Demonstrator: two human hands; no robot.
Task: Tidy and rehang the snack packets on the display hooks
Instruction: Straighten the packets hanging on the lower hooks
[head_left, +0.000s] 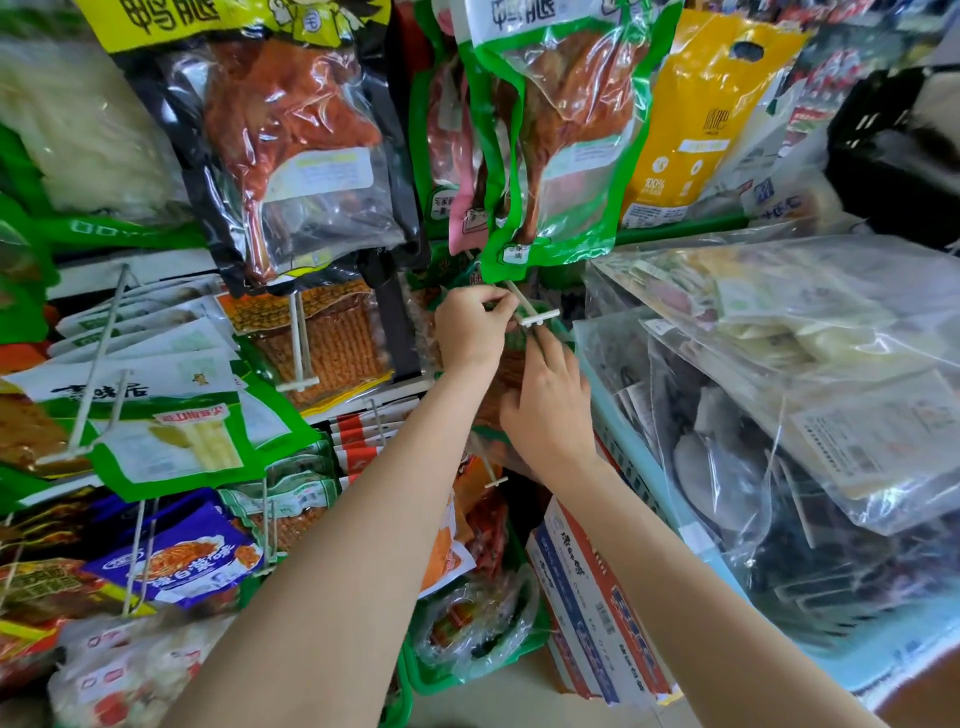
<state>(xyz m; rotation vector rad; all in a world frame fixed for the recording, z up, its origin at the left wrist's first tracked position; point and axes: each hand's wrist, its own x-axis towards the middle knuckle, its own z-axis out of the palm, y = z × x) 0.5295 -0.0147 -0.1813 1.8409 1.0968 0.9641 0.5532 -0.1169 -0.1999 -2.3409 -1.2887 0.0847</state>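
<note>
My left hand (470, 327) pinches the top edge of a green snack packet (519, 343) at the tip of a white display hook (535, 314). My right hand (548, 410) grips the same packet lower down, its fingers reaching up under the hook's end bar. Most of the packet is hidden behind both hands. Directly above hangs a green-edged duck leg packet (566, 130), and to its left a black-edged duck leg packet (296, 150).
Other white hooks (300, 358) carry orange, green and purple packets at the left. A light blue basket (639, 483) heaped with clear bags stands at the right. A white, blue and red carton (592, 597) sits below it, next to a green tray (431, 675).
</note>
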